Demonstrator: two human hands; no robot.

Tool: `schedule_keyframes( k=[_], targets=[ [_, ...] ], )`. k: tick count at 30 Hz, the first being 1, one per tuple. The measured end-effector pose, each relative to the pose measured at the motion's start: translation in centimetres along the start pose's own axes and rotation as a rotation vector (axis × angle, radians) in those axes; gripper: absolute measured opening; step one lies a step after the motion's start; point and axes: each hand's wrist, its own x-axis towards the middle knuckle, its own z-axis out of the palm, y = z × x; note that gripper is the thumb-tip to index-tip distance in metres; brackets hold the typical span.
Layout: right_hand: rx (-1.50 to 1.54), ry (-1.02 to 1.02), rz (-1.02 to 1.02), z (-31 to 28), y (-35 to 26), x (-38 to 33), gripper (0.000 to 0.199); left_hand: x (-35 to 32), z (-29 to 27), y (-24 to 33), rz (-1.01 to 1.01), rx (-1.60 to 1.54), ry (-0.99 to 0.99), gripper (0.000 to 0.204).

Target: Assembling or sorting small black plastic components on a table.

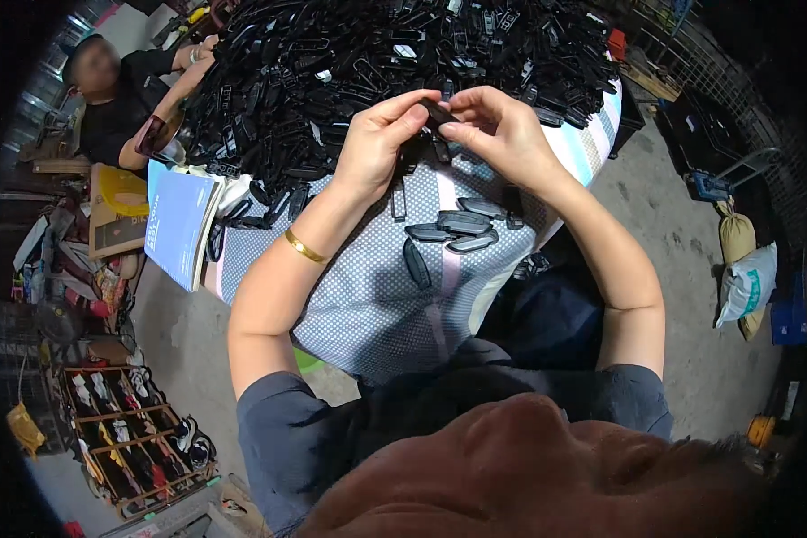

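My left hand (377,148) and my right hand (507,139) meet at the near edge of a big heap. Between their fingertips they pinch a small, elongated black plastic piece (438,113). Thumbs and forefingers of both hands are closed on it; its details are partly covered. The heap of black plastic pieces (332,63) spreads over the far part of the table. Nearer to me, several loose oval black pieces (464,222) lie in a small group on the patterned tablecloth (359,287). A narrow black piece (398,199) rests just below my left hand.
A blue-covered book (181,224) sits at the table's left edge. Beyond it, a person (117,99) in dark clothing reaches toward the heap. A shoe rack (130,439) stands on the floor at lower left. Sacks (746,278) lean together at right.
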Motion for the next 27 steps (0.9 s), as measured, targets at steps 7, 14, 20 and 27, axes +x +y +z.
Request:
schedule_keyframes(
  k=[7, 14, 20, 27],
  targets=[
    [-0.15, -0.082, -0.079, -0.4, -1.5, -1.1, 0.027, -0.3, 0.6, 0.9, 0.118, 0.097, -0.078, 0.024],
    [-0.21, -0.192, -0.005, -0.9, -1.0, -0.5, 0.023, 0.1, -0.6, 1.5, -0.097, 0.191, -0.171, 0.028],
    [-0.443, -0.65, -0.109, -3.1, 0.2, -0.9, 0.034, 0.2, -1.2, 2.9, 0.146, 1.364, 0.024, 0.025],
    [-0.779, -0.156, -0.221, 1.4, 1.6, -0.3, 0.038, -0.8, 0.0, -0.1, 0.301, 1.837, -0.007, 0.032]
  ],
)
